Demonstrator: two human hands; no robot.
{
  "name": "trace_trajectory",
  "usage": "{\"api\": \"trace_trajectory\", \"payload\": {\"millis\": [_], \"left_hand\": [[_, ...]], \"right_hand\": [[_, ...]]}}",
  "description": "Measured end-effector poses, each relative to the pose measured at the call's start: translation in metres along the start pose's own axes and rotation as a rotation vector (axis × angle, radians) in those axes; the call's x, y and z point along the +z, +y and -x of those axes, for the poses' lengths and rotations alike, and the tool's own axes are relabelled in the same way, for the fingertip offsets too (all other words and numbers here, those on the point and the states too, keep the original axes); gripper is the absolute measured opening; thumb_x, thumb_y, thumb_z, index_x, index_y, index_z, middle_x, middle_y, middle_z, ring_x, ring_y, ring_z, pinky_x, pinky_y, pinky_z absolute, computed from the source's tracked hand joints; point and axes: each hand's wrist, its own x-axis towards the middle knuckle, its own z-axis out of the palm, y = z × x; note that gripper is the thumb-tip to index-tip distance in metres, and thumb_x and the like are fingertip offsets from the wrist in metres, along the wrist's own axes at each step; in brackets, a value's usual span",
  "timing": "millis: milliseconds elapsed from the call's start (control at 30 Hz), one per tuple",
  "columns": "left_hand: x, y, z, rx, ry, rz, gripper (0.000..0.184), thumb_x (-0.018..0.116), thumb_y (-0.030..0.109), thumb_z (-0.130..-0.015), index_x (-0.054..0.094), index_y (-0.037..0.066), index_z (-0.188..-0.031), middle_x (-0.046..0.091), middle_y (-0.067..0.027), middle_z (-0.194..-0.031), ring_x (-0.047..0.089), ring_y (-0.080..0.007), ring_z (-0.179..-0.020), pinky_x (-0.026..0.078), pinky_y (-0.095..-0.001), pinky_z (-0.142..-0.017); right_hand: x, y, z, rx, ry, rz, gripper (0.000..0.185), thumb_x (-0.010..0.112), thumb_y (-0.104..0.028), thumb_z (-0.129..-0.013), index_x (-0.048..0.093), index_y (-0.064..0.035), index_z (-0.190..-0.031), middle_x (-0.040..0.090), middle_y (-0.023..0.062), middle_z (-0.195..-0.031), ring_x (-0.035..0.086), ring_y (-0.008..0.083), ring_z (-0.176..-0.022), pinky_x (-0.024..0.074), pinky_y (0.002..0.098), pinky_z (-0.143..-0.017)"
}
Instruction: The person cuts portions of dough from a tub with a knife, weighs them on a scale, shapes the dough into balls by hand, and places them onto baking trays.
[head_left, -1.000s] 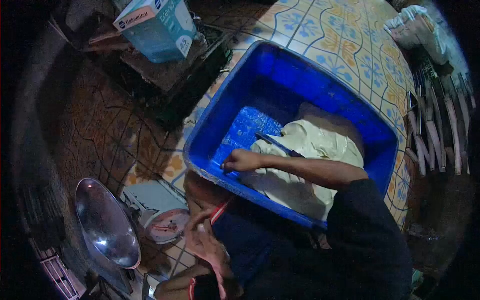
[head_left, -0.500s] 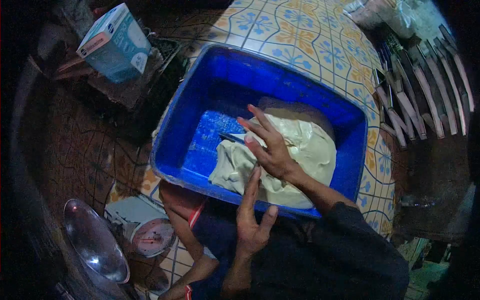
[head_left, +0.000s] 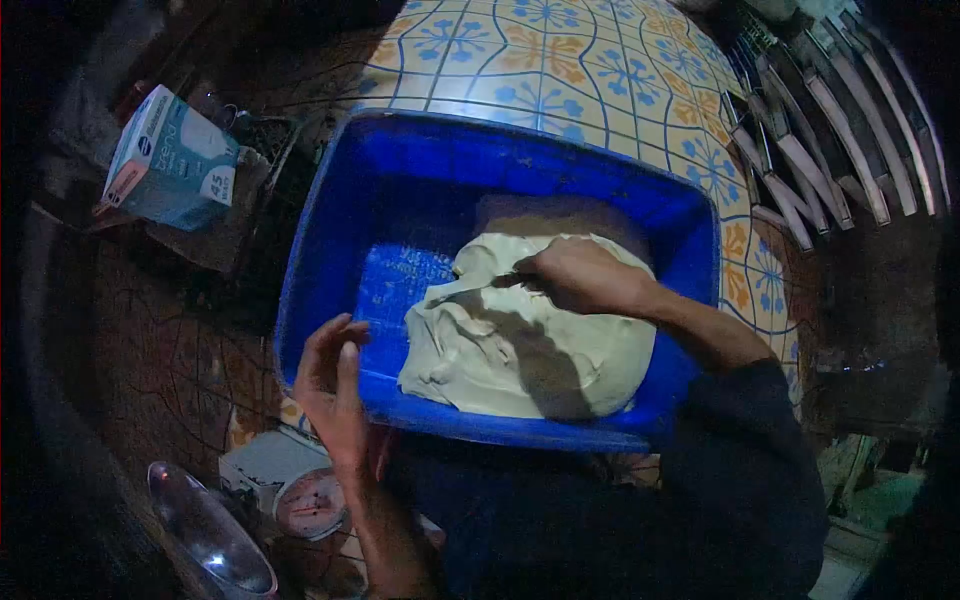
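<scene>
A big pale mass of dough point(head_left: 480, 350) lies in the right and middle part of a blue plastic tub point(head_left: 335, 200). My right hand point(head_left: 585, 275) reaches over the tub's right side onto the top of the dough, its fingers curled together and pressed into it. The fingertips are partly hidden in shadow. At the tub's near left rim is my left hand point(head_left: 335, 385), apart from the dough, with nothing in it; its fingers are loosely bent and the thumb stands away from them.
Patterned tiles point(head_left: 540, 60) surround the tub. A teal and white box point(head_left: 175, 165) stands at the upper left. A dial scale point(head_left: 308, 500) and a shiny metal bowl point(head_left: 210, 535) are at the lower left. Several metal strips or trays point(head_left: 800, 150) stack at the upper right.
My left hand has moved left from the near side of the dough to the tub's rim. My right hand has gone from spread fingers to curled fingers pressing the dough. The view has shifted slightly.
</scene>
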Motion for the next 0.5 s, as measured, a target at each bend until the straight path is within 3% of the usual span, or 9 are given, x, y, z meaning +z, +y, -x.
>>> {"api": "trace_trajectory", "payload": {"millis": [100,133,167,233,267,367,433,467,500], "left_hand": [[0.015,-0.02,-0.022,-0.041,-0.004,-0.046,0.024,0.055,0.003,-0.087,0.059,-0.001,-0.11,0.064,-0.0116,-0.1,0.06,-0.0176,-0.094,0.048,-0.0327,-0.085],[0.024,-0.03,-0.03,-0.06,-0.099,-0.089,0.026,0.056,0.003,-0.086,0.059,-0.001,-0.111,0.065,-0.0111,-0.099,0.06,-0.0172,-0.094,0.048,-0.0323,-0.085],[0.033,-0.038,-0.038,-0.078,-0.196,-0.13,0.027,0.057,0.003,-0.085,0.059,0.0,-0.112,0.065,-0.0105,-0.099,0.06,-0.0168,-0.094,0.048,-0.0319,-0.085],[0.067,-0.038,-0.055,-0.08,-0.369,-0.2,0.032,0.062,0.01,-0.083,0.058,0.001,-0.114,0.064,-0.0125,-0.103,0.06,-0.0205,-0.098,0.047,-0.0353,-0.086],[0.088,-0.043,-0.064,-0.002,-0.452,-0.291,0.037,0.065,0.016,-0.082,0.057,0.001,-0.115,0.063,-0.0145,-0.105,0.059,-0.024,-0.1,0.046,-0.0378,-0.088],[0.156,-0.073,-0.092,0.256,-0.577,-0.413,0.063,0.074,0.035,-0.073,0.054,0.002,-0.122,0.06,-0.0197,-0.112,0.055,-0.0348,-0.109,0.043,-0.043,-0.091],[0.195,-0.079,-0.106,0.369,-0.505,-0.646,0.065,0.075,0.038,-0.069,0.056,0.0,-0.118,0.062,-0.0193,-0.108,0.057,-0.0343,-0.106,0.045,-0.0417,-0.091],[0.21,-0.081,-0.113,0.468,-0.445,-0.885,0.067,0.077,0.04,-0.066,0.059,-0.002,-0.114,0.064,-0.0189,-0.105,0.059,-0.0339,-0.104,0.046,-0.0404,-0.091],[0.221,-0.087,-0.123,0.488,-0.45,-0.876,0.067,0.077,0.04,-0.066,0.059,-0.002,-0.114,0.064,-0.0189,-0.105,0.059,-0.0339,-0.104,0.046,-0.0404,-0.091]], "right_hand": [[-0.029,0.009,0.028,0.093,0.226,-0.055,0.04,0.06,-0.005,-0.079,0.059,-0.0123,-0.119,0.064,0.0181,-0.1,0.063,0.0358,-0.087,0.0502,0.0421,-0.076],[-0.031,0.017,0.035,-0.036,0.475,-0.127,0.036,0.058,-0.006,-0.084,0.056,-0.0062,-0.12,0.064,0.0181,-0.106,0.065,0.0297,-0.091,0.0497,0.0361,-0.08],[-0.028,0.022,0.039,-0.037,0.471,-0.127,0.036,0.058,-0.006,-0.084,0.056,-0.0062,-0.12,0.064,0.0181,-0.106,0.065,0.0297,-0.091,0.0497,0.0361,-0.08],[-0.011,0.031,0.047,0.125,0.841,-0.525,0.03,0.055,-0.013,-0.089,0.054,-0.0003,-0.117,0.065,0.0203,-0.105,0.065,0.03,-0.094,0.0498,0.0378,-0.08],[0.007,0.039,0.052,0.181,0.877,-0.536,0.032,0.053,-0.016,-0.093,0.052,0.0056,-0.116,0.066,0.0193,-0.1,0.065,0.0253,-0.09,0.0491,0.033,-0.079],[0.045,0.048,0.068,0.365,0.858,-0.674,0.027,0.049,-0.014,-0.093,0.053,0.004,-0.113,0.062,0.0111,-0.078,0.06,0.0191,-0.07,0.048,0.033,-0.065],[0.051,0.051,0.065,0.278,1.045,-0.556,0.021,0.044,-0.013,-0.094,0.051,0.0001,-0.11,0.059,0.003,-0.076,0.048,0.0076,-0.06,0.039,0.0245,-0.052],[0.045,0.05,0.072,0.26,1.017,-0.513,0.022,0.043,-0.002,-0.09,0.05,0.0001,-0.111,0.06,0.0067,-0.075,0.049,0.0104,-0.057,0.0407,0.0248,-0.052],[0.043,0.056,0.073,0.268,1.035,-0.504,0.022,0.043,-0.002,-0.09,0.05,0.0001,-0.111,0.06,0.0067,-0.075,0.049,0.0104,-0.057,0.0407,0.0248,-0.052]]}}
